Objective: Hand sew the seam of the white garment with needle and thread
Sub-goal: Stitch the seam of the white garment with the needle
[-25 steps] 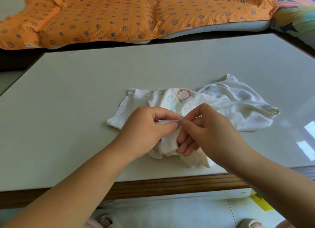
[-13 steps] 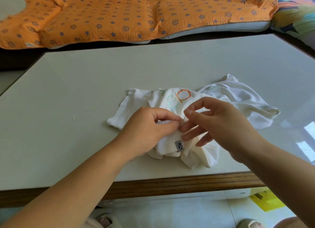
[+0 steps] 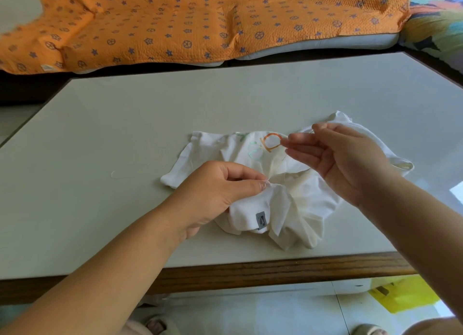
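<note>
Loosely crumpled white garment [image 3: 288, 209] with grey label [image 3: 260, 220], orange print [image 3: 271, 141].

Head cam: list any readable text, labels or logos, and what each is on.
Orange print on the white garment: looks like "D", uncertain.
Pale green print beside it: too faint to read.
Grey tag on the garment: mark too small to read.
White label on the orange blanket: blurred.

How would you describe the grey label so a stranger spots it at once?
On the pale table lies a crumpled white garment. On its near fold, just right of the left hand, sits the grey label, the cloth's only dark patch.
</note>
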